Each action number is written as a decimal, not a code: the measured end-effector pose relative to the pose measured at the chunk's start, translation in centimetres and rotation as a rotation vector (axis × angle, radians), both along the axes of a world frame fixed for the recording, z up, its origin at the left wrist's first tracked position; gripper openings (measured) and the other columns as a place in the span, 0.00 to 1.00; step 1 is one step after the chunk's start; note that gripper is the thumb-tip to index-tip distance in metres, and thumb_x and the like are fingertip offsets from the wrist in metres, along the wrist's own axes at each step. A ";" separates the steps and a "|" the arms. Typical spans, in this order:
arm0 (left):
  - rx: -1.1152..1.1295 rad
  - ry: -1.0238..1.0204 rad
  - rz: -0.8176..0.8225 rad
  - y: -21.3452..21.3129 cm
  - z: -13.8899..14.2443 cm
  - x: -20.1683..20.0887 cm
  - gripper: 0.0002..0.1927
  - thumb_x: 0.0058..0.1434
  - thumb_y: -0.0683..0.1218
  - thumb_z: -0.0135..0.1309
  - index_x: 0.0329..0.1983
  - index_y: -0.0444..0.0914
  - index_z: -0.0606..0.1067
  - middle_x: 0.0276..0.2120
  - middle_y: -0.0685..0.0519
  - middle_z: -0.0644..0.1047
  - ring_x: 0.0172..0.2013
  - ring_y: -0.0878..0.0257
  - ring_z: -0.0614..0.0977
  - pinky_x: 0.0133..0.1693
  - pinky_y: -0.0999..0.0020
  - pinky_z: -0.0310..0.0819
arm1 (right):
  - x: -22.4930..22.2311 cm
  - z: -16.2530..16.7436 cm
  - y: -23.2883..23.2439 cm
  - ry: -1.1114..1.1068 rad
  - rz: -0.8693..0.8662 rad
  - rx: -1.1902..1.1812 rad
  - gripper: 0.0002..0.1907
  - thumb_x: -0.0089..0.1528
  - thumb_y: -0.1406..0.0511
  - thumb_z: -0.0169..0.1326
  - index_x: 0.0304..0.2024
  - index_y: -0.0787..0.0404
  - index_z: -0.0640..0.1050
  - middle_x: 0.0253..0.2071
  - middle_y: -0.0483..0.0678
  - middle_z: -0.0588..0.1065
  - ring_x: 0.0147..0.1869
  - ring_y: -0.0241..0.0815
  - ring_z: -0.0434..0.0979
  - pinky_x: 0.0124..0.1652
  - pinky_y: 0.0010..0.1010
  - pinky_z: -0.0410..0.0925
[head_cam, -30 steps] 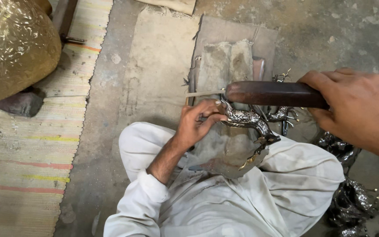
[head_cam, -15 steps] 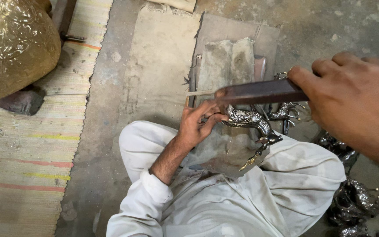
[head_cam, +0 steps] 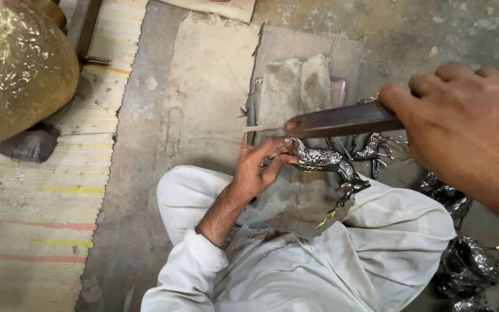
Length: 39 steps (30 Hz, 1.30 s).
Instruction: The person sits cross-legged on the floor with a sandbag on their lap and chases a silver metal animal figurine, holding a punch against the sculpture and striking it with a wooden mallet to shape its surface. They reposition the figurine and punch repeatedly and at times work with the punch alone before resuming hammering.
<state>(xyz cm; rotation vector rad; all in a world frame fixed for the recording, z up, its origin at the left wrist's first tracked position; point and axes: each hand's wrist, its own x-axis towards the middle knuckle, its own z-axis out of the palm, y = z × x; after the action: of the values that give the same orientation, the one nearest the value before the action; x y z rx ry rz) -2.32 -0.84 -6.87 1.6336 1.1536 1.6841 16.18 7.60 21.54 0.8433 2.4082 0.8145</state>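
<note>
My left hand [head_cam: 258,167] grips a small silver metal deer figurine [head_cam: 324,159] by its front end and holds it over my lap, legs and antlers pointing right and down. My right hand [head_cam: 469,127] is closed around a long dark wooden tool [head_cam: 342,120], which lies level just above the figurine. A thin pale tip [head_cam: 264,127] sticks out of the tool's left end. My white-clothed knees [head_cam: 399,231] are folded under both hands.
A big embossed brass vessel [head_cam: 12,63] fills the top left above a striped mat [head_cam: 30,219]. Grey cloth pieces [head_cam: 295,86] lie on the concrete floor ahead. Another deer figurine [head_cam: 371,147] and several dark metal figurines [head_cam: 469,260] lie at my right.
My right hand and the wooden tool have risen slightly and look larger in view. My left hand keeps the figurine in nearly the same spot.
</note>
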 end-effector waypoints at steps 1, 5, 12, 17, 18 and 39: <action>0.012 0.002 -0.005 0.1 -0.1 0.0 0.22 0.62 0.29 0.52 0.59 0.33 0.72 0.43 0.47 0.85 0.47 0.58 0.89 0.46 0.68 0.84 | -0.1 0.0 0.1 0.055 -0.040 -0.013 0.23 0.53 0.58 0.59 0.52 0.48 0.75 0.39 0.40 0.78 0.50 0.41 0.81 0.47 0.36 0.73; 0.029 -0.013 -0.011 0.2 -0.2 0.0 0.22 0.61 0.28 0.52 0.59 0.32 0.72 0.45 0.45 0.85 0.47 0.57 0.89 0.47 0.67 0.84 | -0.1 0.0 0.0 0.034 -0.043 0.004 0.20 0.56 0.59 0.58 0.51 0.47 0.75 0.38 0.39 0.78 0.50 0.40 0.81 0.47 0.34 0.73; 0.092 0.081 0.025 0.4 -0.1 -0.2 0.21 0.59 0.29 0.56 0.56 0.33 0.74 0.43 0.47 0.85 0.45 0.57 0.89 0.45 0.67 0.84 | 0.3 -0.1 -0.2 -0.004 0.060 0.083 0.22 0.53 0.59 0.60 0.51 0.45 0.76 0.37 0.37 0.78 0.48 0.38 0.81 0.48 0.33 0.73; 0.070 0.065 -0.003 0.4 -0.1 -0.3 0.20 0.60 0.28 0.55 0.55 0.32 0.75 0.44 0.47 0.85 0.44 0.58 0.90 0.44 0.70 0.85 | 0.5 -0.4 0.0 0.095 0.048 0.018 0.22 0.52 0.61 0.61 0.50 0.48 0.77 0.37 0.41 0.78 0.48 0.42 0.81 0.47 0.36 0.73; 0.070 0.102 0.010 0.5 0.0 -0.3 0.19 0.60 0.28 0.57 0.53 0.33 0.76 0.42 0.49 0.86 0.43 0.59 0.90 0.43 0.71 0.85 | 0.7 -0.6 -0.1 -0.007 0.023 0.069 0.23 0.52 0.60 0.62 0.51 0.46 0.77 0.36 0.39 0.77 0.48 0.40 0.81 0.46 0.36 0.72; 0.071 -0.647 0.151 -1.7 -2.8 -1.3 0.10 0.67 0.31 0.54 0.45 0.34 0.68 0.37 0.50 0.82 0.42 0.61 0.86 0.50 0.66 0.82 | 11.2 -8.3 2.7 0.343 -0.534 -0.204 0.20 0.61 0.56 0.63 0.56 0.49 0.77 0.38 0.46 0.83 0.43 0.45 0.84 0.43 0.35 0.74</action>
<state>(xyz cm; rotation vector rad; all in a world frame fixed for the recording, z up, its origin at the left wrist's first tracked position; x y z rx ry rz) -3.60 -2.54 -9.70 0.9219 0.9032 2.1440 27.34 10.27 13.23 1.5443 2.3057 0.2277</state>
